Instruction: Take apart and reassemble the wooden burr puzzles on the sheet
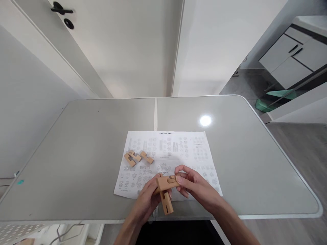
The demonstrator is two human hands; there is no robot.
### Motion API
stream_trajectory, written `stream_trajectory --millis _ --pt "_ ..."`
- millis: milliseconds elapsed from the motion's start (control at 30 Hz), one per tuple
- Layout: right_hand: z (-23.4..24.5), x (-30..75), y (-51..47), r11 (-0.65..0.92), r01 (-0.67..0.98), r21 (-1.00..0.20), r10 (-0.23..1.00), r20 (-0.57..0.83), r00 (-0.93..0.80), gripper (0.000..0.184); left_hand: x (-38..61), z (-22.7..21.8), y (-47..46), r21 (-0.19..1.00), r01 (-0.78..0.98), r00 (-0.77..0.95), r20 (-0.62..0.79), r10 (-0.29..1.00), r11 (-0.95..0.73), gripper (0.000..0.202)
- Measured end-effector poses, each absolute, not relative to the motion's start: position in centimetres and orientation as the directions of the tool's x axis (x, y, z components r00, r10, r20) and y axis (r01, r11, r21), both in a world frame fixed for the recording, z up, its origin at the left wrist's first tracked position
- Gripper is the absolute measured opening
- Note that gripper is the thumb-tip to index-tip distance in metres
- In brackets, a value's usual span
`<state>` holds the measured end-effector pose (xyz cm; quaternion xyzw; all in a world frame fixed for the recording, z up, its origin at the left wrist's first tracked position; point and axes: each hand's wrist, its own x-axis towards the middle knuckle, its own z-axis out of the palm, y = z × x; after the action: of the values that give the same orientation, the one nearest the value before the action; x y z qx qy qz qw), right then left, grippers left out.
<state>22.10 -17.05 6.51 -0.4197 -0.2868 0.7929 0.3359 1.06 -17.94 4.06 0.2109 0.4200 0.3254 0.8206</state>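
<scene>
Both my hands hold a partly joined wooden puzzle [165, 192] above the near edge of the table. My left hand [146, 200] grips the notched upright piece from below and the left. My right hand [195, 185] pinches the crosswise piece at its right end. Three loose wooden pieces [136, 157] lie on the left part of a printed instruction sheet [176, 153] spread flat on the table.
The grey folding table [89, 153] has a seam down its middle and a rounded white rim. A white door with a black handle [61, 9] stands behind it. Cabinets and a green dustpan [265, 103] are at the far right on the floor.
</scene>
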Motion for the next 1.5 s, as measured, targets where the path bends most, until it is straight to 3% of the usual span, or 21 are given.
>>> stream_trajectory --millis 233,400,667,1200,1400,1500 --pt "5.9 21.1 -17.8 -0.607 -0.31 -0.732 0.771 -0.448 -0.452 0.046 2.0 5.4 -17.4 0.651 -0.416 0.416 -0.485 0.769 0.635 0.038" --pt "5.3 20.5 -18.2 -0.585 -0.35 -0.731 0.791 -0.419 -0.446 0.047 2.2 5.0 -17.6 0.584 -0.466 0.427 -0.509 0.748 0.664 0.042" --pt "4.2 20.4 -18.6 -0.533 -0.344 -0.773 0.822 -0.378 -0.425 0.042 2.4 5.6 -17.8 0.581 -0.463 0.404 -0.534 0.743 0.669 0.045" --pt "4.0 20.1 -18.9 -0.549 -0.38 -0.744 0.8 -0.337 -0.496 0.043 2.2 5.1 -17.0 0.525 -0.495 0.447 -0.529 0.721 0.692 0.037" --pt "4.0 20.1 -18.9 -0.549 -0.361 -0.754 0.796 -0.34 -0.501 0.04 1.9 4.8 -16.6 0.53 -0.423 0.503 -0.537 0.677 0.735 0.044" --pt "4.3 20.4 -18.9 -0.584 -0.384 -0.715 0.792 -0.4 -0.461 0.038 1.6 4.3 -16.4 0.585 -0.367 0.43 -0.583 0.69 0.723 0.045"
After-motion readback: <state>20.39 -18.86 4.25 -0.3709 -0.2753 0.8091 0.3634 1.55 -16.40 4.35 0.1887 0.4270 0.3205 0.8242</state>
